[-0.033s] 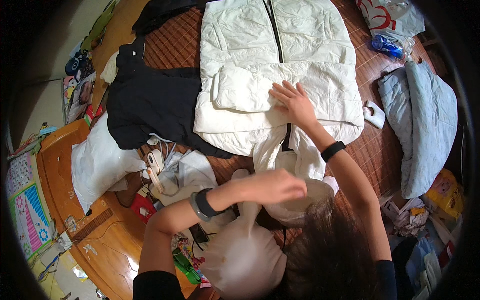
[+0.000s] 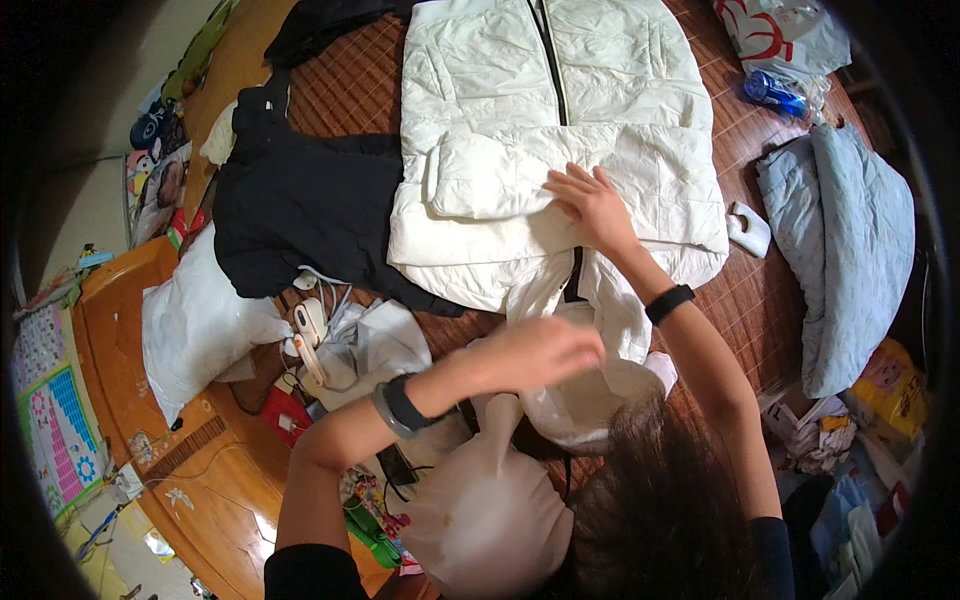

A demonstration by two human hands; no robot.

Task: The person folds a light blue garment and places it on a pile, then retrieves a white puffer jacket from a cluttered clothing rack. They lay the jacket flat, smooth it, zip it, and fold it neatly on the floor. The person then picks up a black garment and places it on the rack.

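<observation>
White jacket (image 2: 480, 60) flat on a brown mat (image 2: 736, 165), far centre; long axis near to far, along its dark zip (image 2: 554, 65). Right hand (image 2: 597, 208) is the nearer: palm down on the jacket, fingers spread and grasping nothing, fingertips beside the right end of a puffy white fold (image 2: 485, 178), which reaches leftward across the jacket. Left hand (image 2: 560, 350) nearer the wearer, above the jacket's near end; blurred, so its grip and any contact cannot be told. Left edge: black garment (image 2: 310, 200) meets the jacket. Right edge: strip of mat, small white piece (image 2: 755, 236) just beside, then blue-grey quilted cloth (image 2: 860, 250).
</observation>
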